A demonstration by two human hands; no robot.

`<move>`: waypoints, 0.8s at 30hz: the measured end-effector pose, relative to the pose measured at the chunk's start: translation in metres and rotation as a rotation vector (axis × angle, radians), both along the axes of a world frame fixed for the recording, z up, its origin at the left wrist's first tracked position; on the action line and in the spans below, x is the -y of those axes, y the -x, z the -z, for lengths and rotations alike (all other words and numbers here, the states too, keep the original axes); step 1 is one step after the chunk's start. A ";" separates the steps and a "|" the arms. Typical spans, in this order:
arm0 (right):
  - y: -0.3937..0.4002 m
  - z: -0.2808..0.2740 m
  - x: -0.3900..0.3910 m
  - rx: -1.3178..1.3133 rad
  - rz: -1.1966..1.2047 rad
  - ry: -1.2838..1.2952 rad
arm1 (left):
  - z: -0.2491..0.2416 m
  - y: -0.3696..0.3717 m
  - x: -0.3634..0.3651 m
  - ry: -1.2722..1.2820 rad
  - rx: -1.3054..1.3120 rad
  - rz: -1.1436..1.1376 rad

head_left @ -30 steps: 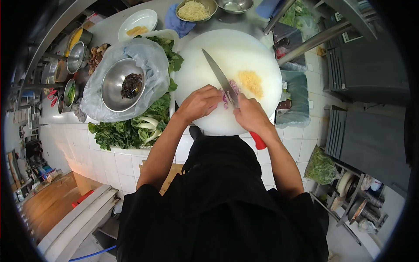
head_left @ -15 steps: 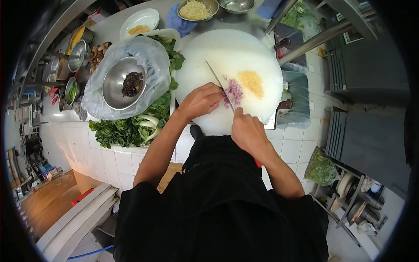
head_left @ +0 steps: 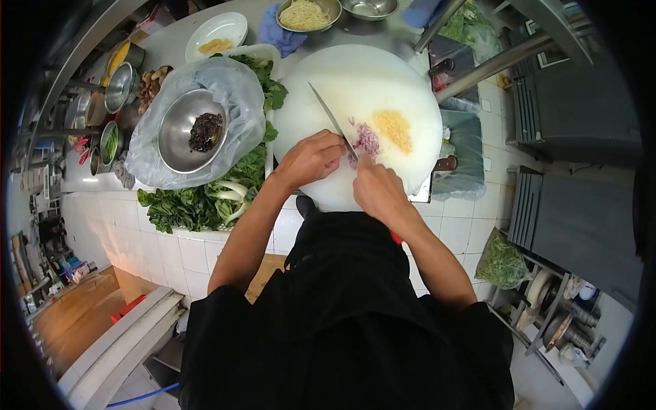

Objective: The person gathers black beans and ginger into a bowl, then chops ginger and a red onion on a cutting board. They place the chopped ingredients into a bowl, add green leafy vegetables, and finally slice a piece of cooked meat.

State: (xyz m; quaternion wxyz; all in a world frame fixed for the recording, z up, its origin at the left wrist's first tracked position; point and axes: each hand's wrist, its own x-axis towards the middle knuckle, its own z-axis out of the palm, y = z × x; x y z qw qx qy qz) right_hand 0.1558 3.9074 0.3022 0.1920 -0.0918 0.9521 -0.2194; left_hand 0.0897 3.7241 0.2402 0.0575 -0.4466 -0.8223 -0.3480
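A round white cutting board (head_left: pixel 301 75) lies in front of me. My right hand (head_left: pixel 380 190) is closed round the handle of a kitchen knife (head_left: pixel 324 104), whose blade points away and to the left over the board. My left hand (head_left: pixel 313 160) has its fingers curled down beside the blade; whatever lies under the fingertips is hidden. Just right of the blade is a small heap of chopped purple onion (head_left: pixel 367 139). Farther right lies a pile of finely chopped pale yellow bits, like garlic (head_left: pixel 393 130).
On the left, a steel bowl (head_left: pixel 169 145) with dark pieces sits on plastic wrapping (head_left: pixel 140 156) over leafy greens (head_left: pixel 174 208). Behind the board are a bowl of noodle-like strands (head_left: pixel 305 15), a blue cloth (head_left: pixel 279 33) and a white plate (head_left: pixel 229 31). A lined bin (head_left: pixel 465 157) stands right.
The knife and my right hand have shifted left and slightly away from me, the blade tip reaching farther across the board. My left hand stays nearly in place.
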 end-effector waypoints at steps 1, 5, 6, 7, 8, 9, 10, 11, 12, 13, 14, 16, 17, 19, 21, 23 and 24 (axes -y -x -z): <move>0.006 0.006 0.001 -0.037 0.017 0.039 | 0.000 -0.001 0.000 0.006 -0.002 0.004; 0.010 -0.009 -0.005 -0.046 0.005 0.042 | 0.002 0.003 0.002 -0.018 0.009 -0.007; 0.006 -0.009 -0.004 -0.043 -0.003 0.042 | 0.002 0.002 0.003 -0.023 0.000 -0.018; 0.001 -0.008 -0.002 -0.039 0.000 0.022 | 0.003 -0.003 0.005 -0.026 -0.004 -0.025; -0.001 -0.007 0.000 -0.040 0.006 0.000 | 0.003 -0.003 0.006 -0.025 -0.001 -0.029; 0.000 -0.002 0.002 -0.038 0.003 -0.001 | 0.001 -0.002 0.005 -0.022 -0.004 -0.027; 0.004 0.005 0.005 -0.057 -0.004 0.001 | 0.000 -0.001 0.005 -0.019 -0.007 -0.025; 0.008 0.008 0.006 -0.077 -0.013 0.004 | 0.000 -0.001 0.004 -0.020 -0.008 -0.028; 0.011 0.007 0.004 -0.078 -0.016 0.005 | -0.001 -0.001 0.004 -0.023 -0.013 -0.029; 0.014 0.004 0.001 -0.060 -0.021 0.029 | -0.002 -0.001 0.006 -0.024 -0.017 -0.024; 0.018 0.001 -0.001 -0.048 -0.026 0.050 | -0.004 0.000 0.008 -0.023 -0.023 -0.023; 0.009 -0.003 0.003 -0.057 -0.026 0.009 | -0.019 -0.007 0.012 -0.053 -0.005 -0.085; 0.005 -0.004 0.004 -0.065 -0.020 -0.031 | -0.028 -0.010 0.015 -0.055 -0.002 -0.090; 0.009 -0.001 0.003 -0.079 -0.046 -0.020 | -0.053 -0.018 0.023 -0.117 -0.015 -0.191; 0.015 -0.006 0.002 -0.105 -0.074 -0.007 | -0.073 -0.027 0.033 -0.126 -0.033 -0.256; 0.012 -0.023 0.001 -0.077 -0.030 -0.008 | -0.082 -0.039 0.046 -0.138 0.006 -0.369; 0.014 -0.016 0.000 -0.078 -0.035 -0.011 | -0.085 -0.043 0.049 -0.150 0.010 -0.397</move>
